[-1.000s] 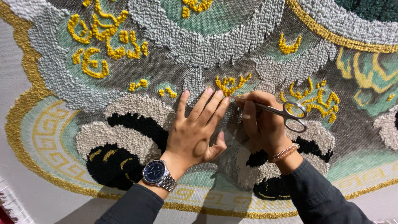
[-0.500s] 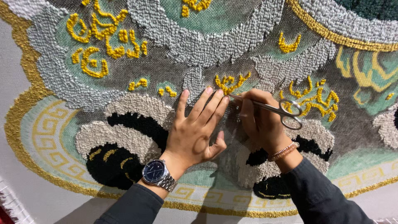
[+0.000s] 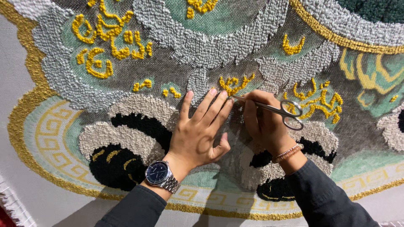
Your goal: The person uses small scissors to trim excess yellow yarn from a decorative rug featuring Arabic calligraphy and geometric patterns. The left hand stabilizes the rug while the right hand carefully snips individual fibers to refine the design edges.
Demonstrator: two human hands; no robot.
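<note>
Tufted rug fills the view: grey, green, black and yellow pile. Left hand lies flat on it, 4 fingers straight and close together, thumb out. Right hand grips silver scissors, fingers curled around them, tips by the left fingertips under a yellow motif. Wristwatch on left wrist.

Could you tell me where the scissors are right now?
Centre-right in the head view, the scissors are in the right hand, tips by the left hand's fingertips.
</note>
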